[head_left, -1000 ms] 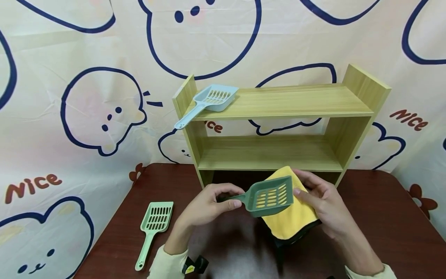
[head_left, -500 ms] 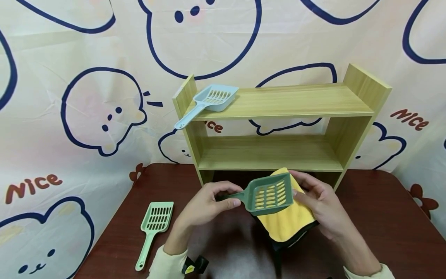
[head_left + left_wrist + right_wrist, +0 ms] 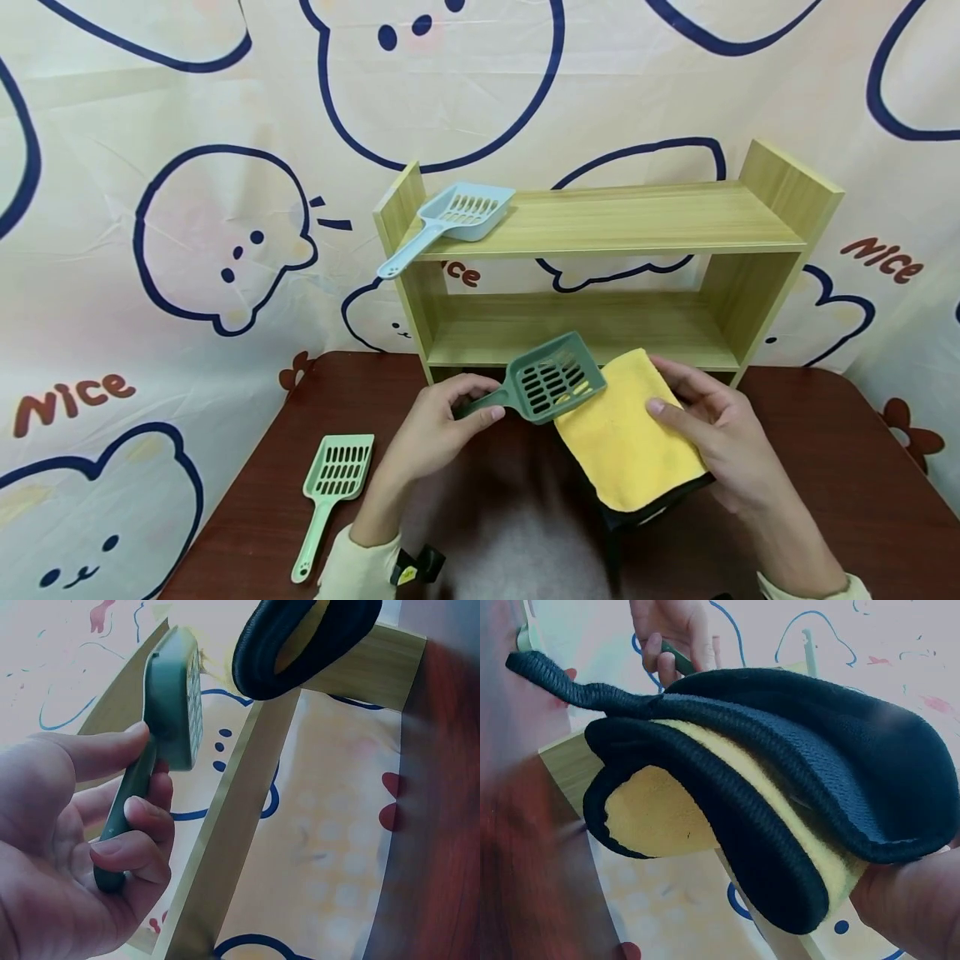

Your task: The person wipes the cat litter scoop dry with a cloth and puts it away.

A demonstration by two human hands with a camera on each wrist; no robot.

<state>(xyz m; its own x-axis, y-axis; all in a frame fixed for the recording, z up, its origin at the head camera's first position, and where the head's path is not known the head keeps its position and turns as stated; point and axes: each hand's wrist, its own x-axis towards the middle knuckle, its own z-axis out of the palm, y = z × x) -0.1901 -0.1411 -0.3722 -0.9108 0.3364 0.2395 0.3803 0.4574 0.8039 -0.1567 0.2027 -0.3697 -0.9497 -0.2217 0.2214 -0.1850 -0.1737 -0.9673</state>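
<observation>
A dark green slotted litter scoop [image 3: 553,379] is held by its handle in my left hand [image 3: 442,423], raised above the table. In the left wrist view, the thumb and curled fingers wrap the scoop's handle [image 3: 129,814]. My right hand [image 3: 716,437] grips a folded yellow cloth [image 3: 633,433] with dark edging, its thumb on top. The scoop's front edge overlaps the cloth in the head view; whether they touch, I cannot tell. In the right wrist view the cloth's folds [image 3: 780,757] hang loose, showing a dark blue-grey side and hiding most of the right hand.
Behind the hands stands a light wooden shelf unit [image 3: 600,329] on the dark red-brown table [image 3: 810,467]. A light blue scoop [image 3: 457,215] lies on its top board, handle jutting past the left edge. A pale green scoop [image 3: 333,483] lies on the table at left.
The dark green scoop has moved left and upward and turned, drawing partly off the cloth. My right hand and the cloth have shifted slightly right, so more yellow shows.
</observation>
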